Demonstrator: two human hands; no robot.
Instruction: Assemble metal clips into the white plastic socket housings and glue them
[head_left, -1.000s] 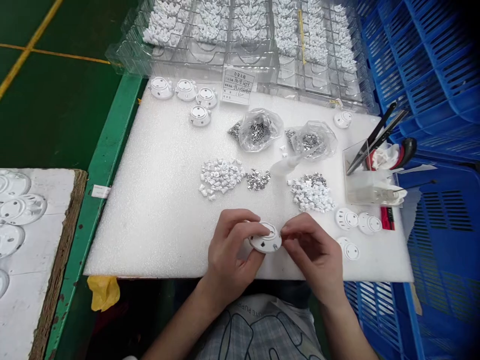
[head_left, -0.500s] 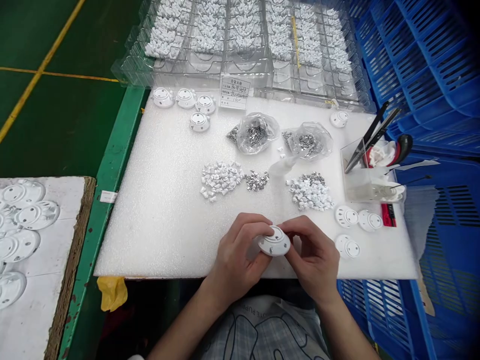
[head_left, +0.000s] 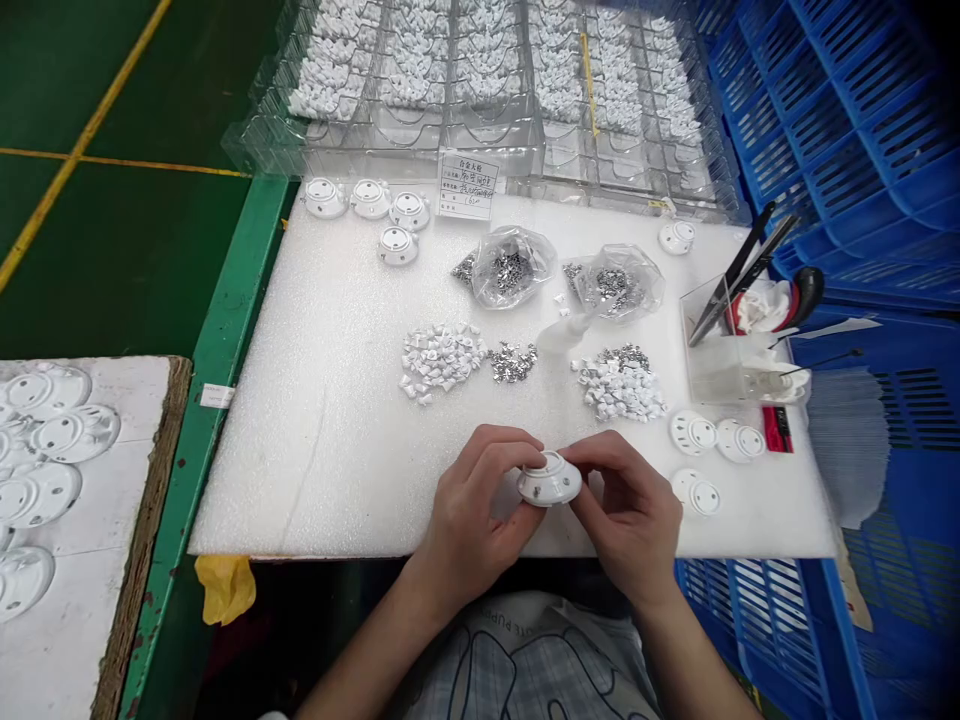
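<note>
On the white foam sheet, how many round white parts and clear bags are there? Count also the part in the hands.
Round white plastic parts lying on the foam sheet: 8
Round white plastic part held by left hand and right hand: 1
Clear plastic bags of metal pieces: 2
Total: 11

- Left hand (head_left: 480, 510) and right hand (head_left: 626, 510) hold a round white plastic housing (head_left: 550, 478) at the fingertips, over a white foam sheet (head_left: 300, 480).
- Ahead of the hands: two heaps of small white parts (head_left: 441, 362), with loose metal pieces (head_left: 513, 363) between them.
- Farther ahead: a clear plastic tray (head_left: 480, 150) of white parts.
- Right of the hands: three more housings (head_left: 694, 433); beyond them, scissors (head_left: 739, 280) in a clear box (head_left: 709, 370).
</note>
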